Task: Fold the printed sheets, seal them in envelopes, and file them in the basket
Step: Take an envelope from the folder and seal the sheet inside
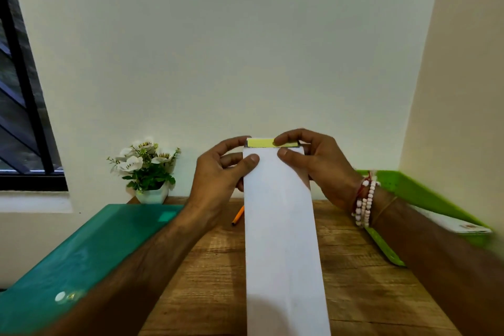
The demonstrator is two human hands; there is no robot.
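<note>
1. The left hand (221, 172) is reaching in from the lower left with its forearm angling up over the table (354, 281). It is gripping the upper left edge of the envelope (281, 226), with the thumb lying on the front face and the fingers curling behind.
2. The right hand (319, 163) is coming in from the right and is grasping the envelope's upper right corner. Its thumb is pressing on the white face, and its forefinger is lying along the yellow strip (260, 142) at the top edge.
3. The envelope is being held up above the table, between both hands. It is long, narrow, smooth and white, and its near end is running out of the bottom of the view.
4. Beaded bracelets (364, 204), white and red, are circling the right wrist.
5. The table is showing a brown wood grain, and an orange pencil (237, 216) is lying on it just left of the envelope.
6. A bright green plastic basket (425, 194) is sitting at the right, holding a flat white envelope-like piece (447, 224).
7. A glossy teal surface (95, 248) is lying at the left, and a small white pot of white flowers (148, 169) is standing behind it.
</note>
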